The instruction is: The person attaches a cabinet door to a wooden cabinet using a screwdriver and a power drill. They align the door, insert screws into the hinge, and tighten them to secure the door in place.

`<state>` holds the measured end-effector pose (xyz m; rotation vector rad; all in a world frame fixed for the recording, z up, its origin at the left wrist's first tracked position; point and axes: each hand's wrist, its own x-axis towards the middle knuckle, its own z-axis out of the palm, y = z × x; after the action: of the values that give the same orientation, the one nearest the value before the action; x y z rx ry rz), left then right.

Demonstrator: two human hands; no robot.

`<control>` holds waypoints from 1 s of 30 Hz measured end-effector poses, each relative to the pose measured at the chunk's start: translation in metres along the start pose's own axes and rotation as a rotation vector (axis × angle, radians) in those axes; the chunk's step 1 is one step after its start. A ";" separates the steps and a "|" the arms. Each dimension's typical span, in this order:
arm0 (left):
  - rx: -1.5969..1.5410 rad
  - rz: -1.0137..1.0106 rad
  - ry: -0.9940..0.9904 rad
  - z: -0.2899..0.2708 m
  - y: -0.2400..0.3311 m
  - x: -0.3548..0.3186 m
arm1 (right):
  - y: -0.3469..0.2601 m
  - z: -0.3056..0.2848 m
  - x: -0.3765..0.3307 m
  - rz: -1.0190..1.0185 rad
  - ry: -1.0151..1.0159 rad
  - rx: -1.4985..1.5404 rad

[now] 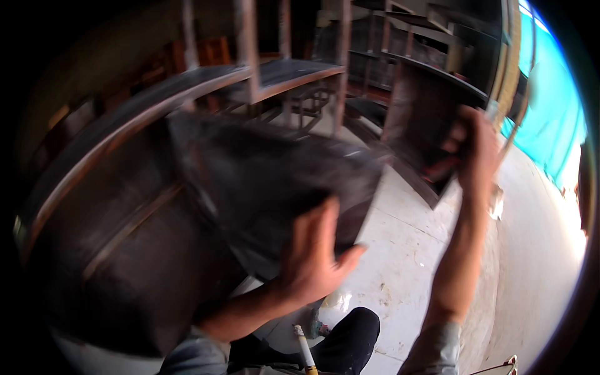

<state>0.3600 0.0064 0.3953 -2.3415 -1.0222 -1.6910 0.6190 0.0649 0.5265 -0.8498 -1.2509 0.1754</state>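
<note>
A large dark flat board, blurred by motion, fills the middle of the view. My left hand grips its near lower edge, thumb out to the right. My right hand is raised at the upper right, fingers closed on the edge of a dark panel. Blur keeps me from telling whether that panel is part of the same board or a separate piece.
Dark shelves with brown wooden edging curve along the left and back, with metal frame posts behind. Pale concrete floor lies below. A turquoise sheet hangs at right. A white-handled tool lies by my dark-trousered knee.
</note>
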 end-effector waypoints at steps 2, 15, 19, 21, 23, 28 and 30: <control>-0.065 -0.018 -0.025 0.018 -0.013 0.009 | -0.010 -0.024 -0.017 0.133 0.146 0.056; -0.689 -0.156 -0.209 -0.001 -0.110 0.007 | -0.014 0.098 -0.097 0.089 -0.271 0.162; -0.804 -0.185 -0.320 -0.047 -0.132 -0.012 | 0.005 0.182 -0.149 0.039 -0.399 0.140; -0.814 -0.248 -0.295 -0.066 -0.147 -0.030 | 0.009 0.214 -0.178 0.161 -0.491 0.211; -0.861 -0.230 -0.211 -0.080 -0.170 -0.060 | 0.006 0.236 -0.202 0.352 -0.604 0.243; -1.183 -0.447 -0.513 -0.144 -0.210 -0.108 | -0.002 0.286 -0.227 0.175 -0.946 0.059; -1.174 -0.599 -0.297 -0.167 -0.221 -0.134 | -0.019 0.298 -0.206 -0.024 -0.916 -0.066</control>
<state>0.0788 0.0434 0.2760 -3.2428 -0.9600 -2.7943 0.2792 0.0780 0.4007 -0.8312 -2.1250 0.5475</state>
